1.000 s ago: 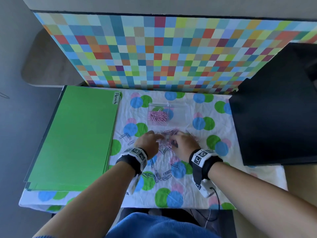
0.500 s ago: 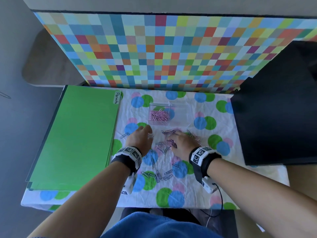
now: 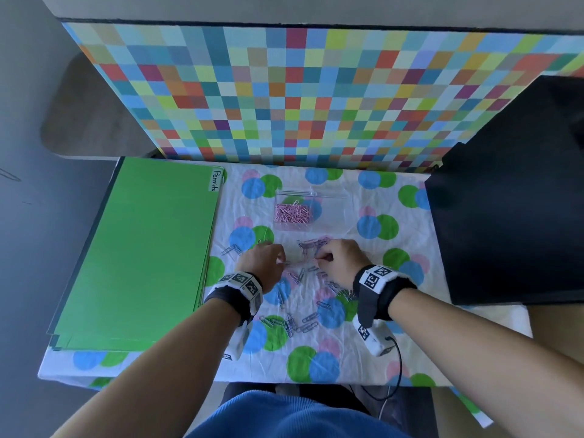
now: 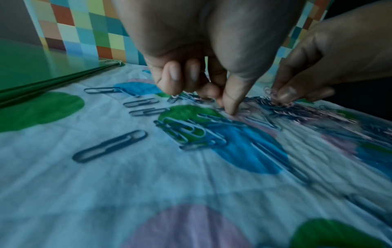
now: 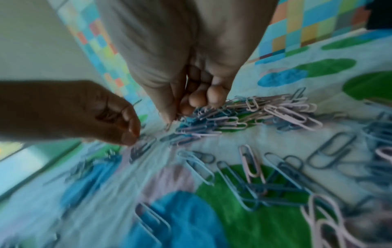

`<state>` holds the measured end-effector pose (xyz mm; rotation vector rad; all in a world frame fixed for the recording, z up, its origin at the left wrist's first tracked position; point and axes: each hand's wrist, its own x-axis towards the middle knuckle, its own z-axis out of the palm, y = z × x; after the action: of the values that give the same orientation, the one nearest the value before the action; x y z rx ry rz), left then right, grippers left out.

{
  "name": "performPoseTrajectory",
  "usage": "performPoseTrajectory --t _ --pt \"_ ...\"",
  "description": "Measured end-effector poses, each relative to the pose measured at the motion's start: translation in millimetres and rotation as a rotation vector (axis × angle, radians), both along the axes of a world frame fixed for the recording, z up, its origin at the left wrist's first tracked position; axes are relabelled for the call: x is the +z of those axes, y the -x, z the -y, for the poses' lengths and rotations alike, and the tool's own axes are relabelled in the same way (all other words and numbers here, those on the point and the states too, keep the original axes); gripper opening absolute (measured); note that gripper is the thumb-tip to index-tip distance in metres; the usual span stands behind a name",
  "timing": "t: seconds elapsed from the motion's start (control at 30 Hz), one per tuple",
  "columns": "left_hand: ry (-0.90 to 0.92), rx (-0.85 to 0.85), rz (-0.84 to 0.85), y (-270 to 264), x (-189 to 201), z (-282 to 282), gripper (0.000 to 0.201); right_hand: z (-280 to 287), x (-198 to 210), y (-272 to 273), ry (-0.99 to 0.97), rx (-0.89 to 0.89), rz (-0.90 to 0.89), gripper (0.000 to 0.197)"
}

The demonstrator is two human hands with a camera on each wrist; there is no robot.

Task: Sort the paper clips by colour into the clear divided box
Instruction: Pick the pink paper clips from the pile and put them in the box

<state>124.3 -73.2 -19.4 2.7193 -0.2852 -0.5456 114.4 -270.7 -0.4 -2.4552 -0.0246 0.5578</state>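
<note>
The clear divided box stands on the cloth, just beyond my hands. Its left compartment holds pink clips; no clips show in the right one. A mixed pile of pink and blue clips lies just in front of the box, and blue clips are scattered nearer me. My left hand has curled fingers, its tips pinching at clips on the cloth, and a wire end sticks out of it. My right hand pinches a pink clip at the pile's edge.
A stack of green folders labelled "Permits" covers the table's left side. A large black object fills the right side. A chequered panel rises behind the box. The spotted cloth reaches the front edge.
My left hand slid a little left, then came back toward the right hand. The right hand stayed at the pile.
</note>
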Motion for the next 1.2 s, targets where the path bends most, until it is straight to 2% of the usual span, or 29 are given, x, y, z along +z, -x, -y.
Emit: performPoseTrajectory --t 0.1,0.23,0.4,0.47,0.53,0.57,0.67,0.73,0.83,1.0,1.2 --pt "0.010 0.031 0.001 -2.5 -1.1 -10.7 0.011 8.5 3.7 -2.1 -0.126 -0.145 -0.075 0.010" --pt "-0.003 0.042 0.013 -4.0 -2.2 -17.6 0.018 16.4 10.9 -4.7 -0.289 -0.252 -0.224 0.016" --pt "0.017 0.190 0.035 -4.2 4.6 -19.6 0.017 16.6 23.9 -4.0 -0.549 -0.326 -0.371 0.009" --pt "0.127 0.256 0.020 -4.9 8.9 -13.8 0.021 14.9 27.5 -2.9 -0.643 -0.365 -0.432 0.008" --pt "0.372 0.369 -0.083 -5.7 19.1 1.9 0.021 11.6 30.6 -1.0 -0.702 -0.385 -0.462 0.009" --pt "0.535 0.427 -0.189 -5.0 24.6 11.3 0.022 9.0 31.6 0.1 -0.718 -0.391 -0.458 0.012" --pt "1.003 0.613 -0.565 3.8 37.5 34.0 0.030 -0.3 37.5 1.8 -0.710 -0.383 -0.399 0.022" --pt "1.124 0.633 -0.609 10.4 37.3 39.6 0.029 -5.0 42.2 1.2 -0.671 -0.348 -0.355 0.018" --pt "1.127 0.652 -0.514 13.5 34.7 40.0 0.020 -7.6 47.3 0.4 -0.594 -0.314 -0.313 0.011" --pt "1.019 0.697 -0.414 13.2 28.4 37.1 0.022 -9.8 52.5 1.8 -0.607 -0.408 -0.298 0.016" --pt "1.244 0.888 -0.509 20.9 30.8 42.2 0.019 -9.5 55.1 2.6 -0.561 -0.461 -0.218 0.008"
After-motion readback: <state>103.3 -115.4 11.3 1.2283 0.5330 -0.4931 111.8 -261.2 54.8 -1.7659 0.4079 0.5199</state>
